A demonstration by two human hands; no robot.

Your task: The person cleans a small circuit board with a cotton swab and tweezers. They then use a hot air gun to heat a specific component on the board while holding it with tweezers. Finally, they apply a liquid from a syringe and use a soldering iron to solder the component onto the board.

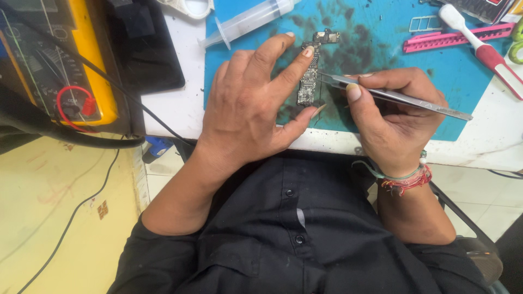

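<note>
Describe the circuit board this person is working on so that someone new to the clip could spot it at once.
Find the blue mat with dark smudges on the white table. Near its front edge, between the left hand and the right hand, lies the board: a narrow grey strip dense with tiny parts. The tweezers point at it, and unlike the syringe behind, it is flat and metallic.

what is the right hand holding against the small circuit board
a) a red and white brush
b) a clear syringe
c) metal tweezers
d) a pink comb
c: the right hand pinches metal tweezers whose tips reach the narrow circuit board on the blue mat, while the left hand steadies the board with its fingertips; the syringe lies untouched at the mat's top edge.
</note>
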